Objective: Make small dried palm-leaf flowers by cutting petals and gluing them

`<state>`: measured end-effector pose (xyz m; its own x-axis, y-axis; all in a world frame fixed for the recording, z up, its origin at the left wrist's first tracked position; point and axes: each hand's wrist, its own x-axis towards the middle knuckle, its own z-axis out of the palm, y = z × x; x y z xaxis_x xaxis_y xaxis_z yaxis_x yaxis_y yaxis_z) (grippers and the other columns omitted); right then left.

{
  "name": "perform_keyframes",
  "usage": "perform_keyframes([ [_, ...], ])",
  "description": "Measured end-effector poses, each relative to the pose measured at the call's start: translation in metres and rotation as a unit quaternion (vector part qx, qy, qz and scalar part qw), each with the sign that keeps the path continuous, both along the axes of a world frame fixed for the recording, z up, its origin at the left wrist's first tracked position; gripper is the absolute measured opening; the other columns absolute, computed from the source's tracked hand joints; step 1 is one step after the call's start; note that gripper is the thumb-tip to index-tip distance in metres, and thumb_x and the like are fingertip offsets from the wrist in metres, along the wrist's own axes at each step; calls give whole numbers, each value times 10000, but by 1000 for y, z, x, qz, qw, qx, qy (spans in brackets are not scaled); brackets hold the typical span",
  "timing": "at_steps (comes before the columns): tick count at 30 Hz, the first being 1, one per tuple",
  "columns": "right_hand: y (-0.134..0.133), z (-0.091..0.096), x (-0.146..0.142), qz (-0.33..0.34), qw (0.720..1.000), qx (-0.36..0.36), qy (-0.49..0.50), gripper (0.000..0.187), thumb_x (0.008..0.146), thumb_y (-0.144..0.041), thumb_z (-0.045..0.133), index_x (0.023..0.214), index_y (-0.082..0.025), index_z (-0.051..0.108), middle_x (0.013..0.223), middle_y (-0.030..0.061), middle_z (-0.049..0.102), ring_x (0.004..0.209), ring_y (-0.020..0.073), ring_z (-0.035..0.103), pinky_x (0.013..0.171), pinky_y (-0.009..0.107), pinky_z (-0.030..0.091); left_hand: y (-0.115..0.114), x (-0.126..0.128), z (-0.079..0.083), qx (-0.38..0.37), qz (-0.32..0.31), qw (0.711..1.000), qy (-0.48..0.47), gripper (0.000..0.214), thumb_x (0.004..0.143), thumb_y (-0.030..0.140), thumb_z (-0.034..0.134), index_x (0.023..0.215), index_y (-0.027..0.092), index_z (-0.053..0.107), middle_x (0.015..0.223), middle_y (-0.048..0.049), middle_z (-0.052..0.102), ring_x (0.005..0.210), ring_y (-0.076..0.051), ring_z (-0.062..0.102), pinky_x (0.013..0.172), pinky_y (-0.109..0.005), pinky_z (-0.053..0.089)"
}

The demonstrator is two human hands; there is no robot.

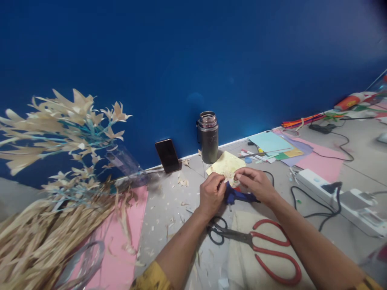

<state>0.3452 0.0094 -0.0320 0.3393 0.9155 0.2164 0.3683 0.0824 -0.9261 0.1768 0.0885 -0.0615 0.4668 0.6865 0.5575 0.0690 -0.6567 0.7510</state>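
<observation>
both hands (211,195) (256,183) close together, fingers (245,174) inward

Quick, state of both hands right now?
Left hand: closed; whether it holds anything can't be told.
Right hand: half-curled, close to a pale piece; grip can't be told.

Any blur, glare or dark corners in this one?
Head view: faint glare spots on the blue wall, upper right corner dark; head view again: clear container smeared, fine detail between left hand and right hand soft.
</observation>
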Motion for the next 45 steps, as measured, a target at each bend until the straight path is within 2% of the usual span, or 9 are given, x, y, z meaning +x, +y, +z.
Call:
perform_keyframes([
  [3,0,-2,2,20,999,-3,42,326,920,-432,540,794,-186,712,604,-8,580,553,144,504,535,261,408,0,1,0,-11,-10,1000,-9,132,876,165,569,863,207,694,844,-52,656,800,-181,598,762,-282,443],
  [8,0,-3,2,33,998,-12,57,316,903,-439,579,737,-190,679,561,-27,519,518,132,464,501,252,372,-2,4,2,-40,-21,999,-21,140,836,128,588,730,196,650,730,-16,610,696,-152,556,681,-259,420],
  [18,2,-10,6,-36,998,11,59,410,928,-535,536,853,-180,727,716,32,668,586,156,536,550,278,420,-1,6,0,-72,-33,997,-20,142,796,108,586,702,189,655,709,-4,603,660,-138,547,650,-248,409],
  [22,-1,-3,3,-64,995,75,-1,263,918,-419,580,864,-199,712,816,36,670,677,169,574,595,283,443,0,5,-3,-68,-36,997,-12,104,812,144,611,732,185,662,714,-5,601,661,-139,551,649,-250,411],
  [26,-4,2,-4,-29,982,156,-105,105,878,-270,627,894,-214,715,1000,72,637,842,196,604,637,291,468,-1,4,-2,-32,-48,998,8,111,853,179,611,760,186,671,727,-15,617,692,-146,565,681,-260,420],
  [31,-2,-4,-8,-22,961,179,-212,73,881,-198,621,855,-215,687,1008,90,623,973,237,594,734,343,484,-3,4,0,-15,-33,999,18,130,861,176,603,748,188,667,735,-19,626,719,-151,577,703,-271,427],
  [35,-1,-3,-6,-39,957,174,-227,124,916,-218,589,814,-215,661,1032,95,624,983,236,603,749,348,490,-3,5,-1,-121,-33,992,14,43,787,193,689,821,196,661,763,-3,613,662,-132,537,653,-263,432],
  [39,-3,2,-1,-48,962,160,-214,141,919,-229,579,803,-217,658,1047,87,631,914,212,616,667,307,488,-1,6,-2,-265,-83,960,-22,277,778,201,686,1052,206,649,899,-27,632,611,-107,521,580,-250,437],
  [45,-4,2,-2,-23,969,146,-198,150,920,-255,584,805,-210,668,1041,90,629,949,217,618,674,297,493,1,6,0,-240,-115,963,-35,122,815,261,678,898,176,708,877,-31,626,605,-105,555,591,-253,452],
])
